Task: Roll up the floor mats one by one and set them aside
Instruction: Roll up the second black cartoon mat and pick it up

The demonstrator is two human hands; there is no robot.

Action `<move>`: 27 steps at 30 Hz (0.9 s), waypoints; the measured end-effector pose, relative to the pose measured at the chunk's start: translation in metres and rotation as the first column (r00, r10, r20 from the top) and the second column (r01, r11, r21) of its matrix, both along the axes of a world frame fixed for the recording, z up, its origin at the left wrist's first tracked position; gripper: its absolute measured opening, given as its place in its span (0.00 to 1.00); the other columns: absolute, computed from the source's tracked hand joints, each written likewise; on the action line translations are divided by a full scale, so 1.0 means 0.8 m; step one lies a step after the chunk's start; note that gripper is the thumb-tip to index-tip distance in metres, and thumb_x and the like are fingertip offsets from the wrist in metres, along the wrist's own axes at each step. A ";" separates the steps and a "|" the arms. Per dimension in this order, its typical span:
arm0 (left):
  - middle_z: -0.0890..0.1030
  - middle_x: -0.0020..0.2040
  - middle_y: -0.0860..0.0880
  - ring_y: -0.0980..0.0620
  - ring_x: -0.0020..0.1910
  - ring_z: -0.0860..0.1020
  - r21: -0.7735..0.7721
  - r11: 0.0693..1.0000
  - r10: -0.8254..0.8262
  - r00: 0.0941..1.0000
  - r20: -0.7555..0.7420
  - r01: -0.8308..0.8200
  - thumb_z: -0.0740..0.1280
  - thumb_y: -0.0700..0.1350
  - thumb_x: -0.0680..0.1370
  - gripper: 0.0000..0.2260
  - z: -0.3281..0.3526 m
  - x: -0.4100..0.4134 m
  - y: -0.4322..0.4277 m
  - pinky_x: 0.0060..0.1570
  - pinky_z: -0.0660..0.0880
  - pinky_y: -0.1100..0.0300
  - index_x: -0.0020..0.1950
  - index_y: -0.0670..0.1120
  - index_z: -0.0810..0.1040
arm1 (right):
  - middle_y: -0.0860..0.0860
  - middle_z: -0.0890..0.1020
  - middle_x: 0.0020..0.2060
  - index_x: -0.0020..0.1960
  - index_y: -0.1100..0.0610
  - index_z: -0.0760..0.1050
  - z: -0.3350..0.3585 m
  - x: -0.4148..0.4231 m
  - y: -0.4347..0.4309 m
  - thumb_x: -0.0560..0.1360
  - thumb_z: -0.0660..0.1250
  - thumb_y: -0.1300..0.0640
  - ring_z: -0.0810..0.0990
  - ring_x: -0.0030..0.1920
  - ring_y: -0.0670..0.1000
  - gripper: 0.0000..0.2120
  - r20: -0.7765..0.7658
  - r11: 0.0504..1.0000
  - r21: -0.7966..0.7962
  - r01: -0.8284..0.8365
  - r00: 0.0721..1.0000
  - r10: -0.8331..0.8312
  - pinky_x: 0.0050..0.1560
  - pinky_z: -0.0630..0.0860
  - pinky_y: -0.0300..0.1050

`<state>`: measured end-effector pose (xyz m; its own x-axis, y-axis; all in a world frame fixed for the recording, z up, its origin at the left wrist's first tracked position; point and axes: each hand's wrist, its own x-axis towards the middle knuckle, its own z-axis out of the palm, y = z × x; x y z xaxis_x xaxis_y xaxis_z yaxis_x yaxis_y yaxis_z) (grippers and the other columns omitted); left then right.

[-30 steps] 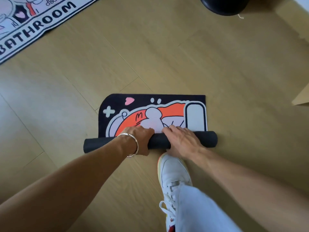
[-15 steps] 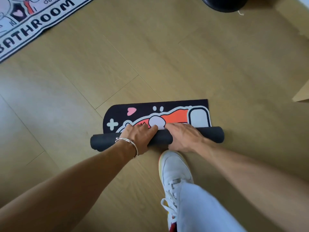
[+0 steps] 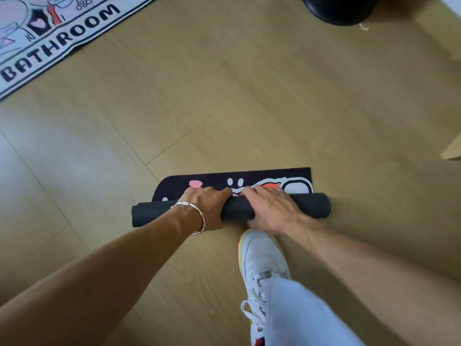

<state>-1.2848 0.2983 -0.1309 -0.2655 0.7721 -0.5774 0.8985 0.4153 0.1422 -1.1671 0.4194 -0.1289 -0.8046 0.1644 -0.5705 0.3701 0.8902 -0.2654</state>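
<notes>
A black floor mat with an orange and white cartoon print lies on the wooden floor, most of it wound into a dark roll [image 3: 237, 211]. Only a narrow flat strip [image 3: 264, 176] shows beyond the roll. My left hand [image 3: 204, 206], with a silver bangle at the wrist, grips the roll left of its middle, fingers curled over the top. My right hand [image 3: 272, 208] lies over the roll just right of the middle, fingers draped across it and the thumb on the near side.
A second mat [image 3: 62, 41], white with the word BATHROOM, lies flat at the far left. A black round object [image 3: 339, 8] stands at the far edge. My white shoe [image 3: 262, 258] is just behind the roll. A tan corner [image 3: 452, 151] juts in at the right.
Both hands have pushed the roll away from me. The roll is thicker and the flat printed strip beyond it has shrunk to a narrow band.
</notes>
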 end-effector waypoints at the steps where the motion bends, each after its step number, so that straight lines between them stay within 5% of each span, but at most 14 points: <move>1: 0.76 0.56 0.50 0.48 0.54 0.76 0.043 0.999 -0.023 0.999 -0.035 0.024 0.66 0.51 0.73 0.23 0.001 0.001 -0.003 0.43 0.67 0.56 0.66 0.53 0.64 | 0.50 0.77 0.52 0.58 0.53 0.66 0.003 -0.005 0.006 0.69 0.68 0.52 0.77 0.54 0.55 0.20 0.032 0.998 -0.034 0.045 0.999 -0.044 0.50 0.69 0.46; 4: 0.73 0.56 0.49 0.47 0.54 0.75 0.123 0.984 -0.115 0.985 -0.126 0.130 0.65 0.50 0.75 0.24 0.000 0.011 -0.012 0.43 0.69 0.55 0.68 0.51 0.60 | 0.49 0.78 0.51 0.60 0.51 0.67 0.014 0.000 0.012 0.66 0.68 0.50 0.78 0.52 0.54 0.24 0.154 0.976 -0.146 0.164 0.978 -0.142 0.51 0.75 0.50; 8: 0.78 0.54 0.50 0.47 0.51 0.78 0.020 0.998 -0.066 0.998 -0.002 0.066 0.66 0.50 0.73 0.23 0.017 0.085 -0.019 0.43 0.69 0.56 0.66 0.52 0.64 | 0.49 0.75 0.55 0.65 0.52 0.64 0.018 0.092 -0.021 0.68 0.69 0.50 0.75 0.56 0.54 0.28 0.024 1.000 -0.016 0.002 1.000 -0.001 0.58 0.69 0.50; 11: 0.73 0.59 0.50 0.47 0.56 0.75 0.069 0.997 -0.028 1.000 -0.001 0.028 0.67 0.51 0.73 0.30 0.019 0.098 -0.027 0.46 0.70 0.54 0.72 0.54 0.58 | 0.50 0.76 0.52 0.61 0.52 0.66 0.023 0.091 -0.014 0.68 0.69 0.52 0.76 0.55 0.55 0.23 0.039 0.999 -0.018 0.029 0.999 -0.028 0.53 0.68 0.49; 14: 0.73 0.58 0.48 0.46 0.55 0.75 0.129 0.984 -0.112 0.987 -0.111 0.126 0.64 0.50 0.75 0.25 0.019 0.096 -0.027 0.43 0.69 0.53 0.70 0.51 0.59 | 0.49 0.78 0.52 0.59 0.51 0.67 0.028 0.086 -0.006 0.67 0.69 0.52 0.78 0.52 0.54 0.22 0.122 0.981 -0.144 0.130 0.986 -0.113 0.48 0.71 0.47; 19: 0.78 0.54 0.51 0.46 0.52 0.78 0.025 0.999 0.028 0.997 0.069 -0.030 0.66 0.51 0.72 0.24 0.020 0.084 -0.020 0.46 0.72 0.54 0.66 0.54 0.63 | 0.50 0.75 0.56 0.62 0.52 0.66 0.023 0.088 -0.017 0.69 0.70 0.53 0.75 0.57 0.54 0.24 -0.005 1.000 0.000 -0.004 1.000 0.004 0.57 0.68 0.49; 24: 0.71 0.58 0.49 0.47 0.55 0.74 0.115 0.982 -0.134 0.980 -0.145 0.151 0.63 0.49 0.76 0.24 0.020 0.096 -0.022 0.46 0.67 0.54 0.69 0.51 0.59 | 0.48 0.76 0.45 0.50 0.51 0.63 0.039 0.078 -0.007 0.67 0.68 0.52 0.76 0.46 0.55 0.18 0.146 0.983 -0.143 0.112 0.985 -0.091 0.42 0.67 0.45; 27: 0.76 0.54 0.49 0.45 0.51 0.77 0.063 0.996 -0.057 0.997 -0.047 0.059 0.65 0.49 0.73 0.22 0.019 0.081 -0.014 0.44 0.68 0.55 0.66 0.52 0.63 | 0.48 0.74 0.51 0.56 0.52 0.66 0.032 0.083 -0.021 0.68 0.69 0.52 0.76 0.52 0.54 0.20 0.043 0.996 -0.076 0.049 0.998 -0.046 0.48 0.67 0.46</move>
